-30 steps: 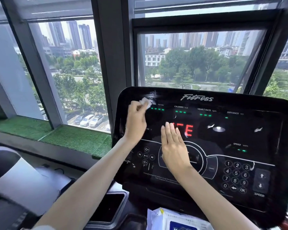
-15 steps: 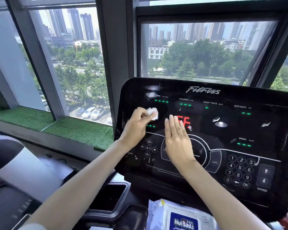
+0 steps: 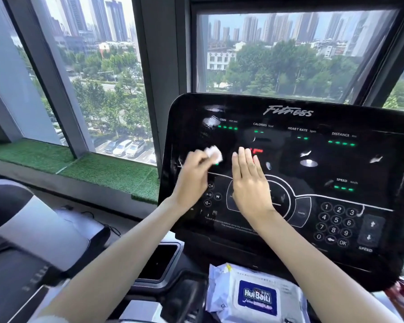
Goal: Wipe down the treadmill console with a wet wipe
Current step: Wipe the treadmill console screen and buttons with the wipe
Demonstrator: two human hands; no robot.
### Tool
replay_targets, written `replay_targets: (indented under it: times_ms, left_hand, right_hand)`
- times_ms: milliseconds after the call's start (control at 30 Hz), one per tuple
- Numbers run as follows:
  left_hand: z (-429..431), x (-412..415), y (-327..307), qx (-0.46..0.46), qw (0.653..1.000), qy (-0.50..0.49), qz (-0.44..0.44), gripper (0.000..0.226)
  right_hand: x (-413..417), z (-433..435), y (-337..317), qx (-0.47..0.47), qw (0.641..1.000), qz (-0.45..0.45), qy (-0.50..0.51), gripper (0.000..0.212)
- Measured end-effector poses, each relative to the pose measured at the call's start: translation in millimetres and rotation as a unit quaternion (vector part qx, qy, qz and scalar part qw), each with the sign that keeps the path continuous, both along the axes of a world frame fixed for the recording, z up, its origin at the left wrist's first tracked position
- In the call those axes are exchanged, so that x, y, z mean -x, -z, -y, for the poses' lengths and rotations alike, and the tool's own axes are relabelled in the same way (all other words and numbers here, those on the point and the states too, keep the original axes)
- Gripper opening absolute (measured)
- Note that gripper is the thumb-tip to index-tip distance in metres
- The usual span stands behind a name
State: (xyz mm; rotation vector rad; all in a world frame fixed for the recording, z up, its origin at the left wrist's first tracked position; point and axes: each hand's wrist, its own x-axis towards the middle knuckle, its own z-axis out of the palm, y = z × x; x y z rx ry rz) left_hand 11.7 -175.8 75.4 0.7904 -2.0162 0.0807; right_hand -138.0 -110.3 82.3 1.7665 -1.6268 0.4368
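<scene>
Wiping is under way on the left part of the treadmill console (image 3: 289, 173), seen from the head view: the left hand (image 3: 191, 180) has its grip pinched on a small bunched wet wipe (image 3: 214, 153), pressing it against the dark panel just left of the red readout and below the TIME label. The right hand (image 3: 250, 183) lies flat on the panel, fingers (image 3: 241, 159) straight and pressed together, holding nothing, apparently steadying the screen. To do this step well, I'd say the wipe wants opening out so more of it meets the glass, then overlapping passes from the far edge toward the near one, working rightward to the number keypad (image 3: 336, 226), which looks untouched. Light pressure over the media buttons (image 3: 210, 194) should avoid triggering them, and the right hand will need lifting to clean beneath it. A pack of wipes (image 3: 254, 297) rests near, below the console, should a fresh one be needed.
</scene>
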Motion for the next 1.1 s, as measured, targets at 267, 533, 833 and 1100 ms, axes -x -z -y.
replay_targets:
  times_ms: [267,533,833,1100]
  left_hand:
    - [4.2,-7.6,-3.0,-0.079,0.982,-0.109,-0.135,0.046]
    - [9.7,-21.4,0.3,-0.097,0.974,-0.118,-0.167,0.045]
    - [19.4,-17.2,-16.6,-0.109,0.971,-0.114,-0.181,0.046]
    - [14.8,-3.6,-12.9,-0.03,0.998,0.03,-0.041,0.046]
  right_hand:
    - [-1.7,-0.7,-2.7,-0.031,0.999,-0.013,0.02,0.073]
    - [-1.6,0.6,-0.7,-0.012,1.0,-0.018,0.014,0.065]
    - [0.1,1.2,2.0,0.001,1.0,-0.004,-0.002,0.053]
    - [6.6,-8.7,-10.3,-0.056,0.994,-0.091,0.034,0.06]
